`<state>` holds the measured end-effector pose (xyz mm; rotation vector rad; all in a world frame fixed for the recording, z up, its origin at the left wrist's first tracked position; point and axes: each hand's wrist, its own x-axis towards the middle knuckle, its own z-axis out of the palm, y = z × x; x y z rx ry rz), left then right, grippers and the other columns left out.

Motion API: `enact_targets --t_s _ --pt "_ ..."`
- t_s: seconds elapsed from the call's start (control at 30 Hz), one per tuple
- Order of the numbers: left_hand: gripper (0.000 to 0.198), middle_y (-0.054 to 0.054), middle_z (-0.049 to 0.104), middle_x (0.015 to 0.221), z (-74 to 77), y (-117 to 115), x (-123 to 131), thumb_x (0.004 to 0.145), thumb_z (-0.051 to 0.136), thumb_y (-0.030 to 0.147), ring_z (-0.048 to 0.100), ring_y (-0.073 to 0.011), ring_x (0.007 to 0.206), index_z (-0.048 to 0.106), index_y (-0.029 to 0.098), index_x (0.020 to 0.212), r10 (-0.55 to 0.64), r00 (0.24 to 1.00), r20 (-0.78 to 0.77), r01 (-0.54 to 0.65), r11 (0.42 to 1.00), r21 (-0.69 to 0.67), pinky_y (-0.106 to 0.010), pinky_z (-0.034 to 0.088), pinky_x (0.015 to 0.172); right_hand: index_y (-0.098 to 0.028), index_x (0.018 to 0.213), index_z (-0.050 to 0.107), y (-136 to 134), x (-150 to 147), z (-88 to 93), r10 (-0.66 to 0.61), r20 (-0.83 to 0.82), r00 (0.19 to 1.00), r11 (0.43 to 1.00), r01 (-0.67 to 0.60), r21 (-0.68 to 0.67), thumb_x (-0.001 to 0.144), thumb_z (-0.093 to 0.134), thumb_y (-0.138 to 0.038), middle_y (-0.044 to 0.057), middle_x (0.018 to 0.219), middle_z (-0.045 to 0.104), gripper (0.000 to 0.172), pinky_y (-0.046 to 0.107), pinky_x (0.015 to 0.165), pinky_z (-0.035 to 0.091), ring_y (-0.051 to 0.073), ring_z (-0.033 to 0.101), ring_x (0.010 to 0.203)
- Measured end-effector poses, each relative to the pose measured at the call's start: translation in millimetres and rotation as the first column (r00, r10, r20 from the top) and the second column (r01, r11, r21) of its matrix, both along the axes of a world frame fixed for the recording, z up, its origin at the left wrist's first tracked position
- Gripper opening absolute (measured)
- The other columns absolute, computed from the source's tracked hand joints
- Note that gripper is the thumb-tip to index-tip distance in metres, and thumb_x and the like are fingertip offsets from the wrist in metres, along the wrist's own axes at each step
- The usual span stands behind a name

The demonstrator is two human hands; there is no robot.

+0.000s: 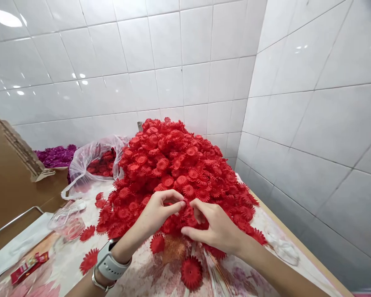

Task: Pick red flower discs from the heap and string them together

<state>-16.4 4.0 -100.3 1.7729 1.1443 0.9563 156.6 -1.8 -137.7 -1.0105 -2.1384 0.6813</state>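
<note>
On the bench (136, 274), in the corner of two tiled walls (179, 45), a tall pile of red flower heads (173, 165) is heaped. At the front of this pile, the left hand (157, 210) and the right hand (218, 227) are brought close together. The left thumb and forefinger are narrowed until their tips nearly meet; whether a flower head is pinched between them cannot be told against the red behind. The right thumb is spread well away from its forefinger, whose tip is held just beside the left fingertips. A pale-strapped watch (111, 262) is worn on the left wrist. Just below the hands, a loose red flower head (191, 273) is left face up, and a few others are scattered left of the pile. Beside it, more red ones are held in a clear plastic bag (80, 167), with purple flowers (57, 156) seen behind. At the far left, a cardboard box (9, 165) is partly shown, with a transparent container (60, 220) and a red wrapper (29, 267) set nearby.
</note>
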Motion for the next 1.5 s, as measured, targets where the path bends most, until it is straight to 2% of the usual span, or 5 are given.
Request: enact_targets --t_s 0.23,0.47,0.63,0.97,1.5 --pt "0.011 -0.002 0.069 0.071 -6.0 0 4 0.074 0.06 0.024 0.061 -0.0157 0.068 0.067 0.016 0.071 0.075 0.995 -0.065 -0.066 0.989 0.13 -0.025 0.045 0.064 -0.02 0.062 0.033 0 1 4.9 -0.026 -0.077 0.997 0.993 0.017 -0.118 0.088 0.037 -0.021 -0.004 0.059 0.04 0.026 0.026 0.055 0.027 0.011 0.036 0.056" --pt "0.012 -0.001 0.067 0.065 -13.4 -3 2 0.073 0.061 0.026 0.059 -0.0141 0.062 0.066 0.016 0.07 0.026 1.0 0.005 -0.026 0.999 0.039 -0.024 0.045 0.06 -0.018 0.077 0.05 1 1 4.1 0.016 -0.135 0.991 0.978 -0.044 -0.206 0.088 0.042 -0.026 -0.004 0.063 0.045 0.016 0.024 0.054 0.03 0.011 0.039 0.058" --pt "0.008 -0.001 0.065 0.07 -13.3 -3 1 0.071 0.06 0.023 0.059 -0.014 0.066 0.064 0.016 0.075 0.03 0.997 0.073 -0.032 0.999 0.013 -0.025 0.046 0.064 -0.018 0.06 0.042 0 4 8.2 0.048 -0.11 0.993 0.956 -0.077 -0.284 0.092 0.034 -0.023 -0.002 0.058 0.048 0.033 0.025 0.059 0.034 0.011 0.044 0.057" --pt "0.013 0.001 0.062 0.069 -12.3 -8 1 0.071 0.05 0.009 0.057 -0.0125 0.067 0.058 0.019 0.068 0.054 0.997 -0.058 -0.034 0.954 0.297 -0.022 0.044 0.066 -0.017 0.061 0.046 0 5 9.8 0.082 -0.328 0.941 0.869 -0.229 -0.439 0.087 0.047 -0.046 -0.004 0.053 0.042 0.039 0.024 0.05 0.028 0.01 0.036 0.05" --pt "0.009 -0.004 0.066 0.076 -8.6 -16 6 0.073 0.071 0.023 0.061 -0.0156 0.073 0.076 0.019 0.079 -0.015 1.0 0.008 0.012 0.963 0.268 -0.025 0.046 0.069 -0.017 0.049 0.046 1 8 4.1 0.055 -0.417 0.907 0.937 -0.191 -0.292 0.086 0.051 -0.046 -0.005 0.047 0.033 0.047 0.026 0.048 0.022 0.008 0.028 0.047"
